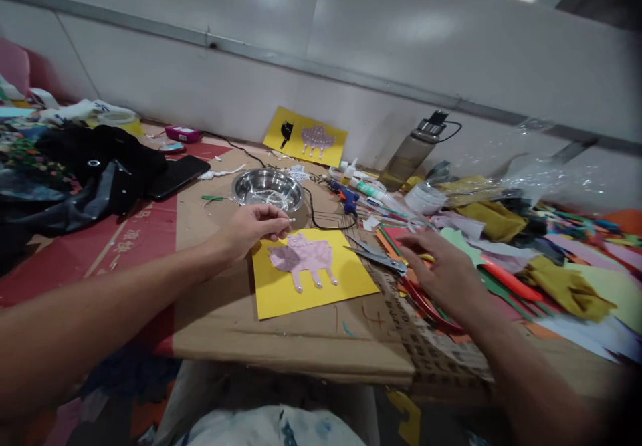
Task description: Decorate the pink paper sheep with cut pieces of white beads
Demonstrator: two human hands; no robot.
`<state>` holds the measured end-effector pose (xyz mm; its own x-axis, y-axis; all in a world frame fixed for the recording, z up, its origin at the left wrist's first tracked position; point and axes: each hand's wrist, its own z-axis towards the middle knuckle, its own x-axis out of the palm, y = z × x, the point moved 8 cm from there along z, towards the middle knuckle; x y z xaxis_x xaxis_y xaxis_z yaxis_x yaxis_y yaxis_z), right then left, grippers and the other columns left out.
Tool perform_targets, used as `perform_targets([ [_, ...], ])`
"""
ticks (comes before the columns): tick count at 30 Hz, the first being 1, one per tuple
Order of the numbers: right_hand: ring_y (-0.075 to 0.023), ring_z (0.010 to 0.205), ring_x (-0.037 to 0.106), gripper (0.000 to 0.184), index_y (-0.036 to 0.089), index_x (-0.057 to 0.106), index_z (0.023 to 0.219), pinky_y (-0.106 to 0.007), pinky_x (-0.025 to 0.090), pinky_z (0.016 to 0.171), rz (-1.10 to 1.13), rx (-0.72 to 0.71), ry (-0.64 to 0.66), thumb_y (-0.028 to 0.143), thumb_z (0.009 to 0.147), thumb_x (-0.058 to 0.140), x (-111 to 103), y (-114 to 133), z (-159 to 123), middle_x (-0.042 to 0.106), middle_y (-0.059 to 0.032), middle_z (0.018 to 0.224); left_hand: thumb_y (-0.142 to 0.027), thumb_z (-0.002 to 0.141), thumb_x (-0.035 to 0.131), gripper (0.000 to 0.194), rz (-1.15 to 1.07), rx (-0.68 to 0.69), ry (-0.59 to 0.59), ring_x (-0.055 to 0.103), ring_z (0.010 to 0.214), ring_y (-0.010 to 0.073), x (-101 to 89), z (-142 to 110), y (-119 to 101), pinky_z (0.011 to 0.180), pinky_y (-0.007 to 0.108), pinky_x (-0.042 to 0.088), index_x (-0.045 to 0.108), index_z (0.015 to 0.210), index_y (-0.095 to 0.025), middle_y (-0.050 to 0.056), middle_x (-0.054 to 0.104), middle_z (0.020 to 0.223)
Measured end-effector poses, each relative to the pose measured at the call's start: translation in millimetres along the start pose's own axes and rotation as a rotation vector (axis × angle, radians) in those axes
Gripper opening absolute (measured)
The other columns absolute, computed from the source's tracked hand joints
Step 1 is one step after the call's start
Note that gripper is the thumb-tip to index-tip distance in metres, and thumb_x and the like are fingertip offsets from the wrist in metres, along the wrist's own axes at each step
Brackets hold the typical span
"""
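My left hand (261, 225) is above the top left of a yellow card (351, 284), thumb and forefinger pinching a small white bead (292, 220). On the card lies a pink cut-out shape (308, 257) with three legs, each ending in a pearl-like bead; more beads line its upper part. Just behind my left hand stands a shiny metal bowl (241, 185) with clear or white material inside. My right hand (439, 269) hovers at the right over coloured scraps and the red handle of the scissors (381, 257), fingers apart. The scissor blades reach the card's right edge.
A second yellow card (273, 140) leans on the wall. A blue glue gun (346, 195) with a black cord, a glue bottle and a grey water bottle (408, 152) stand behind. Fabric and paper scraps fill the right; a black phone (179, 177) and dark cloth lie left.
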<state>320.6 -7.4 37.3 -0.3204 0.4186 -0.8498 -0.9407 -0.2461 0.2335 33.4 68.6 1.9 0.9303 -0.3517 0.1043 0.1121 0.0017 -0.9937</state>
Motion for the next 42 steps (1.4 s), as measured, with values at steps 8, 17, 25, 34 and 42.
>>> perform_targets([
  [8, -0.0286, 0.113, 0.054, 0.04, 0.017, 0.055, 0.123, -0.048, 0.045, 0.095, -0.162, -0.136, 0.181, 0.027, 0.089, 0.036, 28.3, -41.3, -50.9, 0.057, -0.0169, 0.121, -0.022, 0.068, 0.072, 0.012, -0.116, -0.065, 0.026, 0.053, 0.057, 0.0078, 6.4, -1.6, 3.3, 0.056, 0.021, 0.04, 0.064, 0.069, -0.014, 0.004, 0.066, 0.07],
  [17, -0.0256, 0.093, 0.061, 0.053, 0.02, 0.051, 0.13, -0.04, 0.052, 0.083, -0.193, -0.107, 0.412, 0.027, 0.078, 0.051, 22.6, -48.4, -38.3, 0.06, -0.0119, 0.104, -0.02, 0.069, 0.072, 0.011, -0.259, -0.038, 0.095, 0.051, 0.057, 0.0071, 13.0, -4.4, -3.2, 0.056, 0.019, 0.037, 0.063, 0.07, -0.013, 0.002, 0.063, 0.067],
  [25, -0.0194, 0.074, 0.055, 0.051, 0.024, 0.054, 0.125, -0.035, 0.051, 0.069, -0.096, -0.068, 0.092, 0.03, 0.074, 0.058, -7.2, -43.8, -36.3, 0.049, -0.0053, 0.09, -0.021, 0.069, 0.072, 0.013, -0.269, -0.07, 0.061, 0.048, 0.058, 0.0064, 7.6, -2.6, -3.4, 0.054, 0.018, 0.036, 0.061, 0.07, -0.013, 0.001, 0.059, 0.064],
  [34, -0.0213, 0.085, 0.054, 0.049, 0.024, 0.057, 0.121, -0.039, 0.049, 0.078, 0.244, -0.074, -0.205, 0.021, 0.073, 0.059, -29.1, 22.6, 26.4, 0.053, -0.0069, 0.095, -0.02, 0.072, 0.07, 0.012, -0.264, 0.109, -0.003, 0.049, 0.056, 0.0057, 16.3, 15.2, -57.7, 0.054, 0.018, 0.04, 0.061, 0.07, -0.013, -0.001, 0.057, 0.064],
  [42, -0.0117, 0.055, 0.055, 0.04, 0.017, 0.057, 0.11, -0.025, 0.045, 0.047, 1.279, 0.19, 0.336, 0.046, 0.084, 0.048, 40.1, 71.2, 58.4, 0.061, -0.0029, 0.077, -0.017, 0.07, 0.069, 0.01, -0.427, 0.203, -0.153, 0.052, 0.055, 0.0044, 21.7, 35.3, -76.6, 0.056, 0.017, 0.045, 0.06, 0.072, -0.014, -0.002, 0.061, 0.066],
])
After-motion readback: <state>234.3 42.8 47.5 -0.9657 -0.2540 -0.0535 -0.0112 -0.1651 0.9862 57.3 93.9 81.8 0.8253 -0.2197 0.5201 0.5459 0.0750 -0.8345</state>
